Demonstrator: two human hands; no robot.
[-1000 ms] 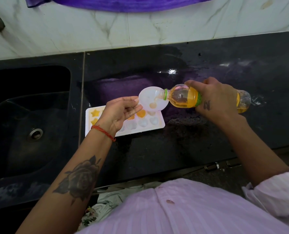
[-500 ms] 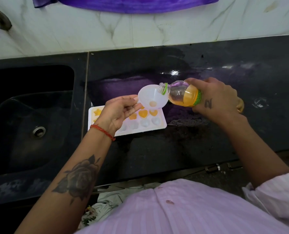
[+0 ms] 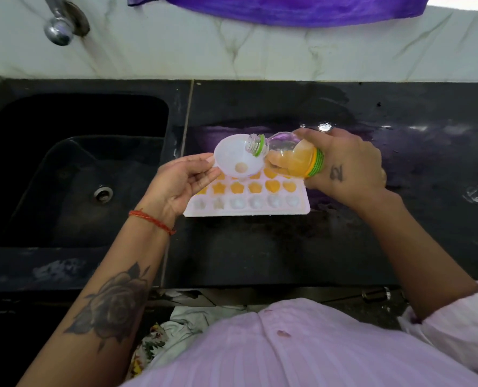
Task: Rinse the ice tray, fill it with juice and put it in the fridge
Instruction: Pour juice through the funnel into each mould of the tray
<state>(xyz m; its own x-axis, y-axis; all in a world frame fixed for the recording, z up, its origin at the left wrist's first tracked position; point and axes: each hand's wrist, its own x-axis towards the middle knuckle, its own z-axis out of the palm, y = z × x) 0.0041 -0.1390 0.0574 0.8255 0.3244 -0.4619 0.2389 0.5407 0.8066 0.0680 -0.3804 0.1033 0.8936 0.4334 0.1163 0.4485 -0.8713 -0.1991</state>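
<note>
A white ice tray with star, flower and heart moulds lies on the black counter. Its back and middle rows hold orange juice; the front row looks pale, without juice. My left hand pinches the rim of a white funnel held over the tray's back left. My right hand grips a clear juice bottle with a green neck ring, tilted so its open mouth sits over the funnel. No juice stream is visible.
A black sink with a round drain lies left of the tray. A metal tap juts from the tiled wall above it. A purple cloth hangs at the top. The counter's front edge runs just above my pink shirt.
The bottle has tipped back, so its juice has run from the neck toward the base. The view has shifted left and closer, showing more of the tray and the tap.
</note>
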